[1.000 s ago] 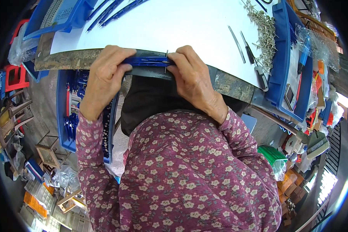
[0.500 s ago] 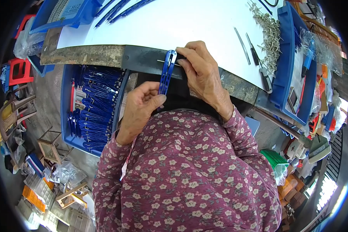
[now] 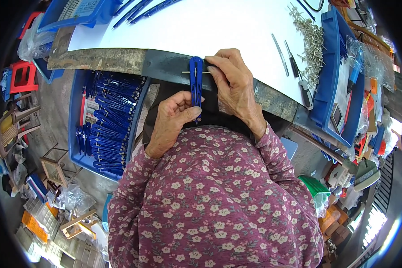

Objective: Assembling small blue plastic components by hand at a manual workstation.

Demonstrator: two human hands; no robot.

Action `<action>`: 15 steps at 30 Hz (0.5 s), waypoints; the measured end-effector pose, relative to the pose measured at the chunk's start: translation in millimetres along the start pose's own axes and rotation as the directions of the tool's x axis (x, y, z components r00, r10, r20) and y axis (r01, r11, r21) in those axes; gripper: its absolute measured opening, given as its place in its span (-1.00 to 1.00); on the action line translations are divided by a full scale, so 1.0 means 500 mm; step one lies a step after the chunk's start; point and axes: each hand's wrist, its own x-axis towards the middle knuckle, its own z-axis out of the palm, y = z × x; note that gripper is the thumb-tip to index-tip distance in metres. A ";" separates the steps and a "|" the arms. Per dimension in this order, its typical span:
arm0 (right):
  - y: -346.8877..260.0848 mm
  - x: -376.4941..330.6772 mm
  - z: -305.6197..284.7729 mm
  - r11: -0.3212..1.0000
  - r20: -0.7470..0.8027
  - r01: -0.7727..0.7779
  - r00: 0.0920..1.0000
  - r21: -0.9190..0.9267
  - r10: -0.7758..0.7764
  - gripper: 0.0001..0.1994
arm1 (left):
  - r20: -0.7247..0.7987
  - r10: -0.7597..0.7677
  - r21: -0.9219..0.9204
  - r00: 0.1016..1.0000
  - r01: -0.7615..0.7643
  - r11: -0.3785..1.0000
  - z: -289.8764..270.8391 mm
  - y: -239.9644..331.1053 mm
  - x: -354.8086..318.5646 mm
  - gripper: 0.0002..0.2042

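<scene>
My left hand (image 3: 172,120) has its thumb and fingers closed on the lower end of a long, narrow blue metal piece (image 3: 195,85), slotted along its length and rounded at the top. It stands upright in front of the table's dark edge. A thin metal pin (image 3: 186,72) crosses its upper part, its bare end sticking out on the left. At the pin's other end is my right hand (image 3: 236,87), thumb and forefinger pinched together close beside the blue piece. Those fingertips hide that end of the pin.
Several similar blue pieces fill a blue crate (image 3: 72,129) below the table on the left. On the white tabletop (image 3: 219,27) lie a heap of headed metal pins (image 3: 310,40), tweezers (image 3: 280,54), a screwdriver (image 3: 293,60) and a black-handled tool (image 3: 305,93). Blue trays (image 3: 329,76) stand at the right.
The blue piece has turned from a slight tilt to nearly upright, its slot now facing up. My left hand has shifted a little right; my right hand remains at the pin.
</scene>
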 end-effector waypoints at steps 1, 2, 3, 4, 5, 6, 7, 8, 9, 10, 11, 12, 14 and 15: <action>0.000 0.000 -0.001 1.000 -0.003 0.008 1.000 -0.001 -0.008 -0.80 | 0.001 0.002 -0.001 1.000 -0.002 1.000 0.003 0.000 -0.001 -0.78; -0.002 0.001 -0.004 1.000 -0.003 0.010 1.000 -0.003 -0.010 -0.80 | -0.020 0.033 0.024 0.999 -0.033 0.999 0.006 0.001 -0.002 -0.78; -0.005 0.003 -0.010 0.999 0.026 -0.017 1.000 0.035 0.016 -0.80 | -0.039 0.066 0.050 0.997 -0.064 0.997 0.009 0.003 -0.002 -0.78; -0.010 0.005 -0.014 0.996 0.055 -0.043 0.998 0.072 0.039 -0.80 | -0.036 0.071 0.051 0.997 -0.070 0.996 0.010 0.005 -0.003 -0.78; -0.015 0.007 -0.019 0.997 0.050 -0.037 0.998 0.068 0.034 -0.80 | -0.020 0.097 0.067 0.995 -0.095 0.993 0.012 0.008 -0.003 -0.78; -0.022 0.010 -0.024 0.989 0.067 -0.057 0.997 0.136 0.048 -0.80 | -0.002 0.124 0.083 0.992 -0.123 0.989 0.015 0.013 -0.002 -0.77; -0.027 0.015 -0.031 0.977 0.082 -0.074 0.995 0.200 0.058 -0.81 | 0.009 0.137 0.086 0.990 -0.138 0.987 0.021 0.018 0.004 -0.77; -0.031 0.022 -0.040 0.980 0.067 -0.060 0.997 0.190 0.048 -0.81 | 0.019 0.163 0.084 0.986 -0.164 0.983 0.029 0.025 0.012 -0.77; -0.037 0.029 -0.050 0.969 0.061 -0.088 0.995 0.232 0.076 -0.81 | 0.031 0.191 0.083 0.981 -0.193 0.978 0.036 0.034 0.019 -0.76; -0.034 0.034 -0.060 0.956 0.051 -0.119 0.993 0.268 0.109 -0.81 | 0.059 0.211 0.119 0.976 -0.217 0.969 0.044 0.042 0.033 -0.77; -0.040 0.043 -0.071 0.962 0.027 -0.100 0.995 0.256 0.096 -0.81 | 0.080 0.230 0.125 0.970 -0.239 0.963 0.052 0.056 0.040 -0.77; -0.048 0.053 -0.084 0.886 0.048 -0.240 0.969 0.396 0.241 -0.81 | 0.094 0.260 0.114 0.961 -0.270 0.956 0.063 0.069 0.049 -0.78; -0.055 0.074 -0.116 0.796 0.064 -0.317 0.941 0.516 0.334 -0.80 | 0.139 0.309 0.138 0.941 -0.327 0.935 0.084 0.095 0.065 -0.81; -0.056 0.083 -0.132 0.786 0.054 -0.315 0.939 0.531 0.340 -0.80 | 0.165 0.326 0.142 0.931 -0.350 0.926 0.098 0.103 0.076 -0.81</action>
